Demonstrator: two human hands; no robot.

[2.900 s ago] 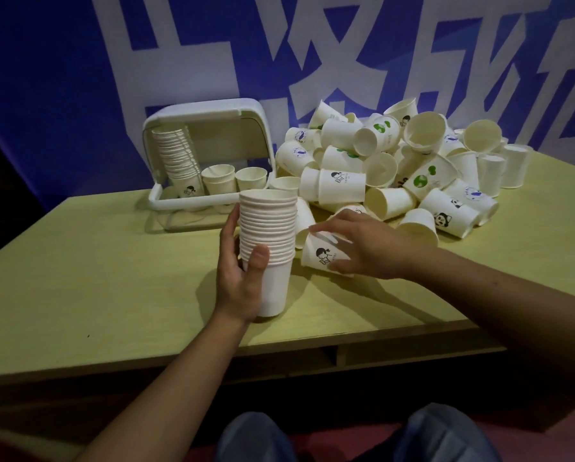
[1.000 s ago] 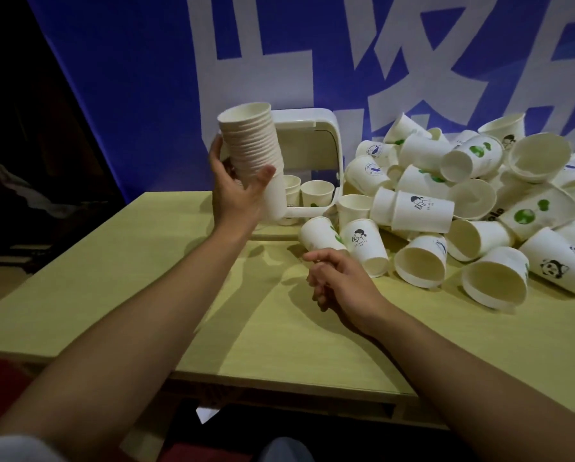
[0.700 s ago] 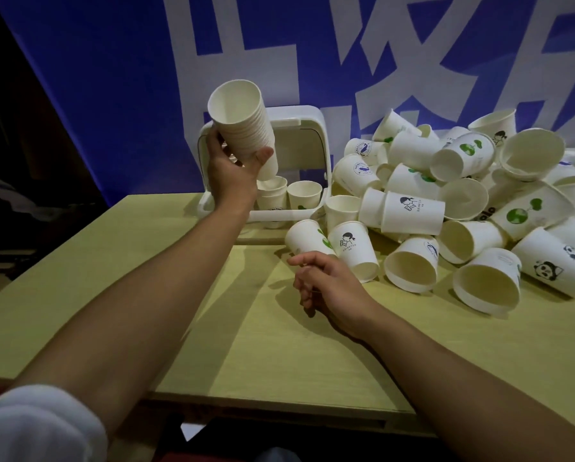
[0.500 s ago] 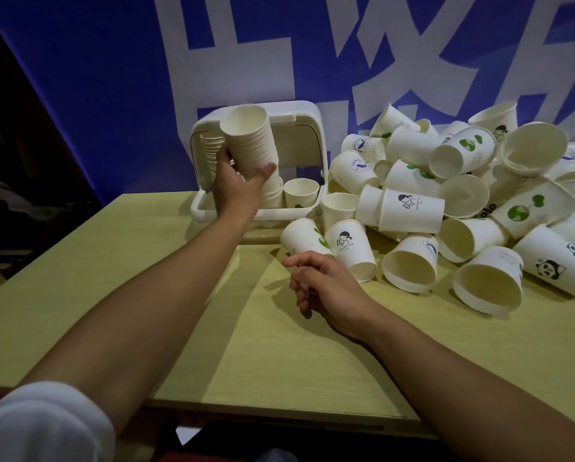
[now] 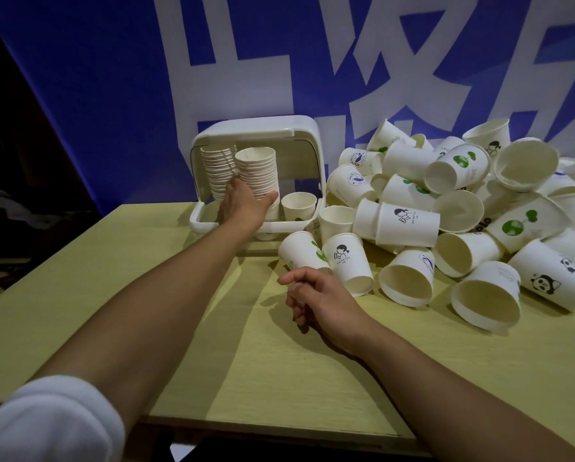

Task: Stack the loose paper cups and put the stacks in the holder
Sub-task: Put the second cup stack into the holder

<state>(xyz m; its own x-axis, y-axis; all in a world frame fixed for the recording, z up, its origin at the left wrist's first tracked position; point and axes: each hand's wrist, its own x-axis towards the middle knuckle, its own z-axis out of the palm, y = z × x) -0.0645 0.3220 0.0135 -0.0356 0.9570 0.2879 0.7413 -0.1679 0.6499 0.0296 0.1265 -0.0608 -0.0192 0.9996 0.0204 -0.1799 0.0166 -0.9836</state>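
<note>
My left hand (image 5: 244,203) grips a tall stack of white paper cups (image 5: 257,170) and holds it upright inside the white plastic holder (image 5: 256,131), in the middle of the tray. Another tall stack (image 5: 217,171) stands at the holder's left side, and a single short cup (image 5: 298,205) sits at its right. My right hand (image 5: 319,295) rests on the table with fingers loosely curled, holding nothing, just in front of two fallen cups (image 5: 326,258). A big pile of loose paper cups (image 5: 446,208) covers the table's right half.
The yellow-green table (image 5: 179,328) stretches left and toward me, its front edge near my arms. A blue banner with white characters (image 5: 112,78) hangs close behind the holder and the pile. Dark floor lies off the table's left side.
My left hand has lifted the stack from the table, carried it back and lowered it into the holder beside the left stack. My right hand let go of a loose cup and stays resting.
</note>
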